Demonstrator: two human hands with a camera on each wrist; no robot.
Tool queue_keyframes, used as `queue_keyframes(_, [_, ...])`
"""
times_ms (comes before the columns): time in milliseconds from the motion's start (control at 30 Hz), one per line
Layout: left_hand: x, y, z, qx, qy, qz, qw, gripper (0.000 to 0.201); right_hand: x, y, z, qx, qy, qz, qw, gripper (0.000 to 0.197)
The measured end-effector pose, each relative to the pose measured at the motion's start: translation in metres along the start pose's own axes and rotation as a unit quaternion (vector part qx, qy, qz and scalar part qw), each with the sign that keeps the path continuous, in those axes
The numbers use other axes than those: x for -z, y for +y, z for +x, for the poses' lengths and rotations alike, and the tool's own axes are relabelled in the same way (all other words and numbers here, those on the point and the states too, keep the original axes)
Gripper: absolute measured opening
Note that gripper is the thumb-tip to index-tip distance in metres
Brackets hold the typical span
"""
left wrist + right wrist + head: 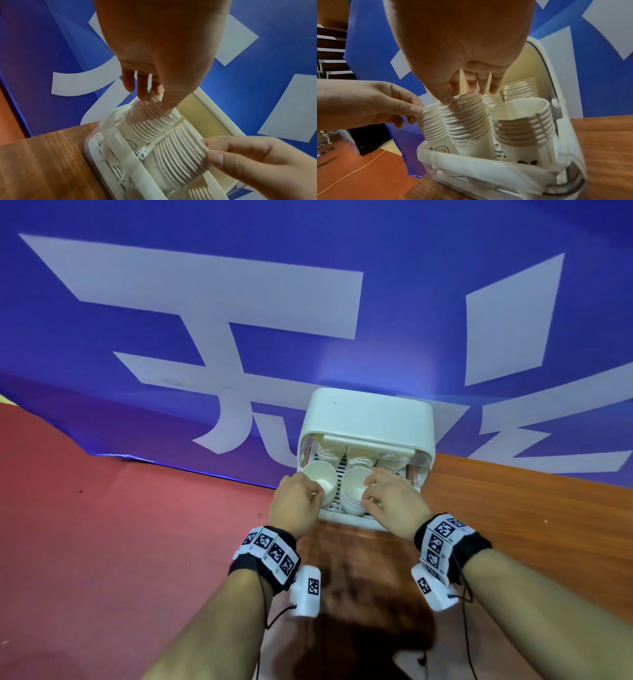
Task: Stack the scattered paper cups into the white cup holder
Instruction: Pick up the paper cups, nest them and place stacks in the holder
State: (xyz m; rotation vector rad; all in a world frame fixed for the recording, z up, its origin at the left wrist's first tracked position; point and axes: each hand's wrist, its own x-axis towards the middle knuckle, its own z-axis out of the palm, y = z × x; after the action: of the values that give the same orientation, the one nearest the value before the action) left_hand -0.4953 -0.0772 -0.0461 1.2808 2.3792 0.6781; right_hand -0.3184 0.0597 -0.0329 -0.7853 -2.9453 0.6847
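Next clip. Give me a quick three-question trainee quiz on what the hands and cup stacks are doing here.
1. True or false: the cup holder lid is raised.
2. Which front stack does the left hand pinch? A) the left stack B) the middle stack C) the right stack
3. Fill in: the right hand grips the ____ front stack.

Key: 1 true; 2 A; 3 middle.

Left hand (159, 56) pinching cup stack (150, 119), right hand (254, 159) pinching another — white holder (123, 152)
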Motion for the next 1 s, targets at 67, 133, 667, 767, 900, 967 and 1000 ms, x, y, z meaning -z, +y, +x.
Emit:
queue_keyframes(67, [-0.003,-0.001,0.000,0.005,-0.004,-0.009,1.000,0.014,-0.003,0.000,0.000,-0.009,-0.019,0.002,1.000,0.021])
queue_keyframes(133, [-0.006,-0.002,0.001,0.007,-0.008,-0.013,1.000,0.015,-0.004,0.000,0.000,-0.009,-0.027,0.000,1.000,0.023])
queue_keyframes(667, [0.022,0.025,-0.018,0.004,0.010,-0.034,0.999,0.015,0.014,-0.009,-0.018,-0.009,0.012,0.033,0.999,0.021])
queue_keyframes(767, [0.032,0.042,-0.030,-0.009,0.020,-0.029,0.999,0.018,0.028,-0.010,-0.032,-0.007,0.043,0.033,0.998,0.021])
queue_keyframes(900, [0.037,0.073,-0.047,-0.032,0.031,-0.020,0.999,0.019,0.049,-0.005,-0.063,-0.017,0.062,0.027,0.998,0.022])
queue_keyframes(967, [0.036,0.092,-0.056,-0.051,0.035,-0.018,0.998,0.018,0.062,0.000,-0.082,-0.028,0.074,0.029,0.996,0.023])
queue_keyframes(1000, [0.034,0.102,-0.061,-0.059,0.035,-0.016,0.998,0.018,0.068,0.004,-0.094,-0.036,0.080,0.033,0.996,0.024])
